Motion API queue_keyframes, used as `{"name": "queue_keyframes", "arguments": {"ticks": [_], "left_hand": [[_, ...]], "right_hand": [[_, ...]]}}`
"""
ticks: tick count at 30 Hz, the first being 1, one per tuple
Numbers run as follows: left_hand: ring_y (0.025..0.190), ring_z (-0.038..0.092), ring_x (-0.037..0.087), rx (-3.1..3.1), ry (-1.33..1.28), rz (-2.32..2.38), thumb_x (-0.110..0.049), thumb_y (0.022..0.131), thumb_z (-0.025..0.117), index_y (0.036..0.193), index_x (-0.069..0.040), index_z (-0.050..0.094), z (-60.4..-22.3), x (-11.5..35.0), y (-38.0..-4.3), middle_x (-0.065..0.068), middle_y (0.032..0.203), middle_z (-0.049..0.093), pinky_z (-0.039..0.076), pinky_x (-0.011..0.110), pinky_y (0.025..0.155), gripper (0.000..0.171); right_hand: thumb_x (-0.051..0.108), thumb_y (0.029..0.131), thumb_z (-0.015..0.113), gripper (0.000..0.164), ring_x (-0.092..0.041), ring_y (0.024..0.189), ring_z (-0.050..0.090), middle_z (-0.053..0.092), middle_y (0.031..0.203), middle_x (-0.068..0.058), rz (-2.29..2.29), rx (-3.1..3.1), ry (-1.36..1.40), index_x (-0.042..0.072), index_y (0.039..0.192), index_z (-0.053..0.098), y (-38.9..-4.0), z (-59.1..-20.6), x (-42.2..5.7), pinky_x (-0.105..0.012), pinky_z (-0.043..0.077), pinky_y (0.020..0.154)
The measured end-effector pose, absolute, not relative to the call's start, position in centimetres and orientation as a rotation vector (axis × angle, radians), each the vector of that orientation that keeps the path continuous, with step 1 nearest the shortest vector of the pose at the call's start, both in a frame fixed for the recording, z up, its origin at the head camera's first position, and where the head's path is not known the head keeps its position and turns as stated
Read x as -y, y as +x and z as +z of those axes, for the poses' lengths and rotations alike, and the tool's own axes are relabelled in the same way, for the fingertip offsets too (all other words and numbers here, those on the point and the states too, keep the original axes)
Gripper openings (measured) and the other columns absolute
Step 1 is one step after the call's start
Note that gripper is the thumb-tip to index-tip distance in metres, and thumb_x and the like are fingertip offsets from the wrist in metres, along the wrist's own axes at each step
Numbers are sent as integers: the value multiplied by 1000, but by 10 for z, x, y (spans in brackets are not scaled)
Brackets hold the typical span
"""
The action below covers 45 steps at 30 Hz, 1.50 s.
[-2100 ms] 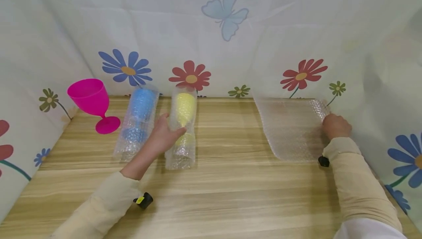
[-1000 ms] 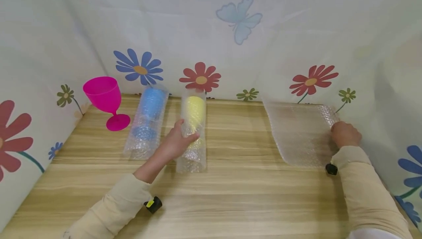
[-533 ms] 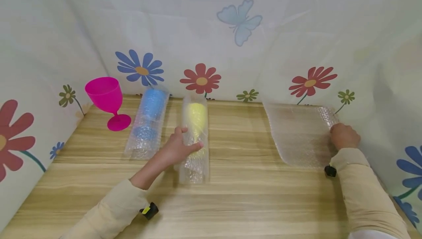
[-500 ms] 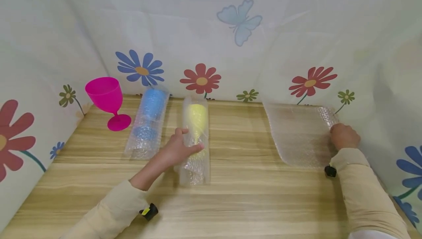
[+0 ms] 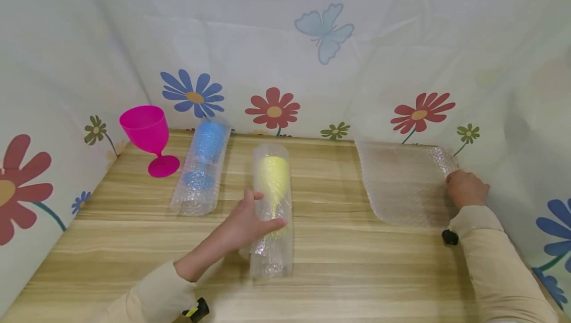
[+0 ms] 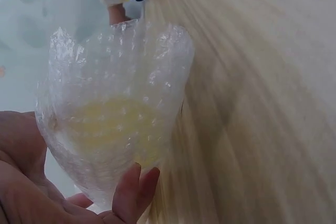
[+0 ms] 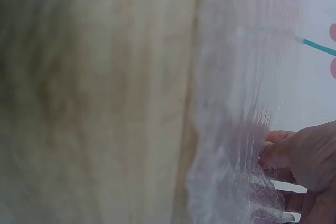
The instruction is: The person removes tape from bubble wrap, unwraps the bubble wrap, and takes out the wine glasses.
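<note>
A yellow goblet (image 5: 275, 174), rolled in bubble wrap, lies near the middle of the table. My left hand (image 5: 247, 224) grips this bundle by its lower half, thumb and fingers curled round the wrap. In the left wrist view the wrapped goblet (image 6: 113, 124) shows end-on, with fingertips (image 6: 128, 187) against its side. At the right, my right hand (image 5: 468, 189) pinches the edge of a bubble wrap sheet (image 5: 401, 184) that lies at the table's back right. In the right wrist view the sheet's edge (image 7: 231, 171) bunches at the fingers.
A pink goblet (image 5: 144, 130) stands upright at the back left, unwrapped. Beside it lies a blue goblet (image 5: 209, 139) rolled in bubble wrap (image 5: 196, 204). Flower-print cloth (image 5: 250, 50) hangs behind and at both sides of the wooden table (image 5: 357, 263).
The left hand has drawn the wrapped yellow goblet toward the front and slightly right, away from the blue one. The right hand stays at the edge of the sheet.
</note>
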<state>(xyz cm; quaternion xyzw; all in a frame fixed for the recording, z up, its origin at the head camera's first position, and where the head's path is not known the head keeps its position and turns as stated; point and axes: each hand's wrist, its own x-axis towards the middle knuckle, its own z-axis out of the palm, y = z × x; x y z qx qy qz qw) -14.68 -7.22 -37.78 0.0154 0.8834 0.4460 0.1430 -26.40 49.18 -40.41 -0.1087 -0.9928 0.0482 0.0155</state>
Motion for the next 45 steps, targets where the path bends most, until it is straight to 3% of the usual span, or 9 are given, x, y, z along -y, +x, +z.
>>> {"name": "queue_keyframes", "arguments": {"ticks": [8,17,23,27,31,37,45], "left_hand": [[126,54,40,-2576,48,1267,-64,79,81,150,-13,38,-380,63,-136,23,151,40,49,62,97,97],[123,56,40,-2580,47,1286,-61,85,77,148,-15,41,-380,60,-133,23,148,41,49,63,97,86],[124,55,41,-2574,83,1325,-57,93,70,147,-14,45,-378,63,-132,25,146,41,46,63,99,73],[111,60,36,-2560,133,1358,-50,101,61,147,-14,47,-377,64,-131,26,143,43,49,62,94,60],[102,61,31,-2553,155,1358,-44,103,60,149,-16,47,-375,63,-131,24,141,45,52,60,89,56],[105,60,31,-2554,157,1334,-44,100,63,150,-18,49,-373,61,-132,24,145,43,51,60,89,57],[85,56,24,-2557,191,1340,-47,98,69,146,-17,54,-370,58,-134,21,132,48,49,40,71,59]], "right_hand": [[9,100,54,30,-62,95,60,60,114,-44,132,3114,-295,-6,122,65,-261,-406,-496,-71,47,71],[16,103,50,31,-68,104,45,53,111,-45,113,3007,-260,-9,111,68,-251,-412,-487,-82,38,79],[19,105,49,36,-69,118,36,46,130,-43,119,2988,-235,-10,122,64,-250,-409,-481,-85,32,88],[20,105,51,38,-68,124,31,41,134,-43,112,2965,-226,-11,125,61,-248,-406,-475,-83,29,90],[19,103,56,37,-66,126,27,39,130,-44,65,2915,-216,-12,123,60,-246,-400,-467,-82,26,95],[17,99,62,36,-65,124,30,44,128,-44,65,2839,-121,-13,118,63,-238,-384,-448,-81,25,95],[23,94,71,38,-63,118,44,55,128,-41,123,2874,-11,-8,117,70,-223,-375,-410,-79,35,91]]}}
